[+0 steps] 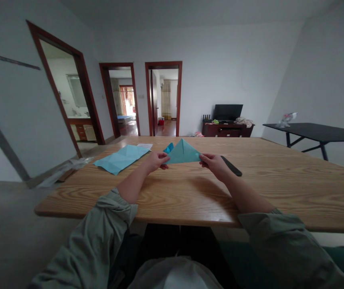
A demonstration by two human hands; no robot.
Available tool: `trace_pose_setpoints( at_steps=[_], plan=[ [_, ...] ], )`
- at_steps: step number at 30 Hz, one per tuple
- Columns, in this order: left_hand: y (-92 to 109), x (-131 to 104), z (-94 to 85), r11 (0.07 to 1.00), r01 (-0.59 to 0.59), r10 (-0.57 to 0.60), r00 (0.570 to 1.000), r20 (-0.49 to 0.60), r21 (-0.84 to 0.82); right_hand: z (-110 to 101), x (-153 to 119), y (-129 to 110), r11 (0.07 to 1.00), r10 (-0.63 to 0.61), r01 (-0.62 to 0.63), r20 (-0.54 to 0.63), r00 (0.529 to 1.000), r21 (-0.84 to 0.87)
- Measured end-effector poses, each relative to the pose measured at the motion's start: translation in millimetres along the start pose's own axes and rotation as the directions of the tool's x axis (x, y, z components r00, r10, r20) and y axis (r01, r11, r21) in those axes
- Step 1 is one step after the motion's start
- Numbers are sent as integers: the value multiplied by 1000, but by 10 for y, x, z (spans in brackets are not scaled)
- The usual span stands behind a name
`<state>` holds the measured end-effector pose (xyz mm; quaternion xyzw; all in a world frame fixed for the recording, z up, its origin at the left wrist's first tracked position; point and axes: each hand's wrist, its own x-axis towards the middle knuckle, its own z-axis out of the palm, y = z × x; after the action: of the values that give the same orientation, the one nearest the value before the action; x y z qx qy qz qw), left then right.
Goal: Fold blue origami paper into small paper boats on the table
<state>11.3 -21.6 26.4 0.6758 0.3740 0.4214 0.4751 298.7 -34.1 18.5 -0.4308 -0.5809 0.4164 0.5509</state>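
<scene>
Fingers of the person's left hand [158, 159] and right hand [210, 160] are pinched closed on opposite corners of a light blue paper triangle [183, 153], stretched between them above a wooden table [175, 196], its peak pointing up and away. Just behind the grip sits a small, brighter blue piece [168, 148]; to its left lies a larger creased sheet [122, 157], with a white slip [146, 146] beyond; beside the right hand, a dark flat object [231, 166]. From where I stand, this looks like mid-folding; another crease would probably call for keeping both corners even.
</scene>
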Motion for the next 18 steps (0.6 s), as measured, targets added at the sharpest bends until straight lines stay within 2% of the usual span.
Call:
trace_pose_setpoints(
  at_steps=[5,8,13,18],
  plan=[
    [-55,19,-57,999,38,-36,999,39,-29,-27,25,55,999,-22,25,56,998,-45],
    [-89,30,-88,998,57,-57,997,53,0,-43,7,46,985,-34,52,104,994,-167],
    [-175,53,-130,988,107,-117,989,95,109,-50,-26,46,918,-14,82,174,985,-389],
    [-254,67,-131,967,159,-190,970,151,201,-95,32,183,835,10,116,225,974,-538]
  ],
)
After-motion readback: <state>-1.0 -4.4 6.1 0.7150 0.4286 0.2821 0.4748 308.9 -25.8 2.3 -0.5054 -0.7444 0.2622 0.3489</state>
